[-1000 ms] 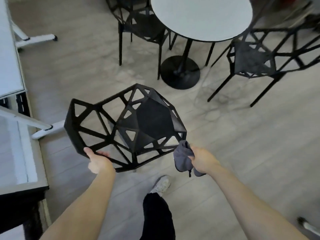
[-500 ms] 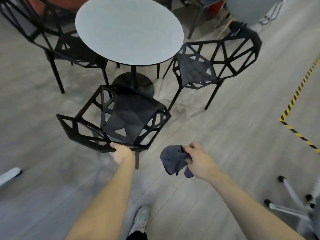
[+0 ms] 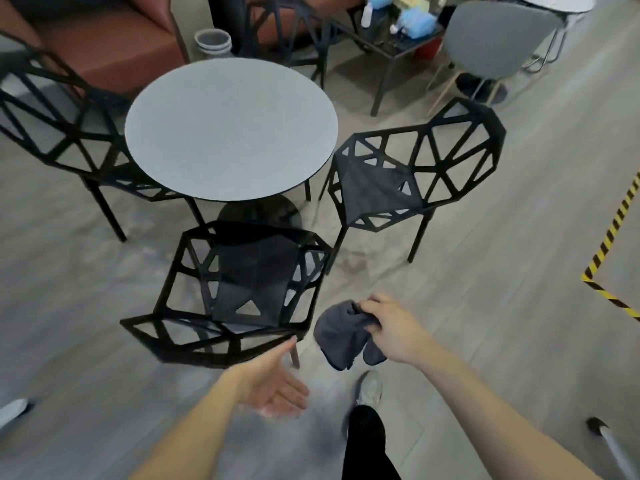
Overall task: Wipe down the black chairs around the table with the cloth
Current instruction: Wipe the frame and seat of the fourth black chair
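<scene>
Grey cloth (image 3: 341, 336) bunched in right hand (image 3: 394, 330); left hand (image 3: 273, 386) released, fingers slack; far-left chair (image 3: 62, 133) cropped.

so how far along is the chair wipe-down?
Done: not provable; no chair shows wipe marks. The near chair stands by the table with the left hand open just off its back, touching nothing. In hand: the cloth bunched in the right hand's grip, on no chair. Left: probably the right chair, the left chair and the far one.
</scene>
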Available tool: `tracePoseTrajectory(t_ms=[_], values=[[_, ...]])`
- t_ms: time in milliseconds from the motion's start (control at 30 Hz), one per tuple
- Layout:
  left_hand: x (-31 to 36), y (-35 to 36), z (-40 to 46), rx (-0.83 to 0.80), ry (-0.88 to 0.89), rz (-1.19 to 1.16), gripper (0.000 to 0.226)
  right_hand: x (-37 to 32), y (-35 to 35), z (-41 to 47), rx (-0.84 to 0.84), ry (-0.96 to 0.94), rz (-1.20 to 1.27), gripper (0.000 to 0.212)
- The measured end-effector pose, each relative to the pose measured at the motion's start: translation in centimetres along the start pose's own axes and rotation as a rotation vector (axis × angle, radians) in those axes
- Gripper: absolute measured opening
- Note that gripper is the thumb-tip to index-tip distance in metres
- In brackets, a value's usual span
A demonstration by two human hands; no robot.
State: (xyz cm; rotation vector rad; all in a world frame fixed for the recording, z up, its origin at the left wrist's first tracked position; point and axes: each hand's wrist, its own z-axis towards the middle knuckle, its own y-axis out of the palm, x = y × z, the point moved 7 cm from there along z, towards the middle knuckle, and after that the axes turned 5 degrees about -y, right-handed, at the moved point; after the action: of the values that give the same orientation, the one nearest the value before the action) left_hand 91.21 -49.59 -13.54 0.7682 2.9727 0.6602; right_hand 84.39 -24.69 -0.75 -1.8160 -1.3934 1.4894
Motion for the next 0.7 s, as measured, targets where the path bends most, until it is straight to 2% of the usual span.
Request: tracePoseTrajectory(t_ms=[33,67,133,167,200,233,267,333,400,467,533,567,633,700], values=[[1.4,-0.1,-1.0,0.042,0.034,0.128,0.121,0.7,-1.4,1.4,-0.015,-0.034,0.004,0.017],[3.8,-0.8,-1.3,0.16,0.13,0.195,0.112,1.4,-2.7,2.9,-0.023,-0.08,0.014,0.017],[10.2,-1.4,-4.0,0.51,0.399,0.281,0.094,2.2,-5.9,5.8,-0.033,-0.182,0.05,0.019],[13.7,-0.7,-5.9,0.64,0.516,0.343,0.103,2.5,-7.6,7.1,-0.036,-0.224,0.073,0.027],[17.2,0.6,-7.4,0.69,0.613,0.417,0.117,2.8,-9.6,8.1,-0.029,-0.257,0.102,0.035],[20.3,1.9,-8.3,0.685,0.681,0.456,0.124,3.2,-11.6,9.1,-0.019,-0.285,0.129,0.041],[23.2,3.1,-9.1,0.655,0.724,0.44,0.121,3.6,-13.8,10.0,-0.004,-0.316,0.16,0.043],[28.3,4.8,-10.5,0.647,0.792,0.315,0.086,5.2,-18.6,12.4,0.061,-0.341,0.253,0.035],[32.8,5.8,-12.2,0.72,0.87,0.157,0.047,7.5,-23.1,14.6,0.133,-0.32,0.347,0.03],[36.4,6.5,-13.6,0.81,0.951,0.084,0.028,9.4,-26.0,16.6,0.085,-0.286,0.402,0.04],[39.8,6.6,-14.5,0.921,0.99,0.126,0.025,10.7,-27.5,19.0,0.003,-0.269,0.418,0.052],[41.4,6.3,-14.7,0.984,0.976,0.179,0.026,11.1,-28.4,20.5,0.002,-0.267,0.412,0.047],[44.2,5.4,-15.0,1.038,0.928,0.285,0.026,11.5,-30.1,23.6,0.016,-0.295,0.367,0.025],[46.5,3.7,-15.9,1.029,0.875,0.347,0.025,11.4,-31.5,26.8,-0.027,-0.336,0.331,0.021]])
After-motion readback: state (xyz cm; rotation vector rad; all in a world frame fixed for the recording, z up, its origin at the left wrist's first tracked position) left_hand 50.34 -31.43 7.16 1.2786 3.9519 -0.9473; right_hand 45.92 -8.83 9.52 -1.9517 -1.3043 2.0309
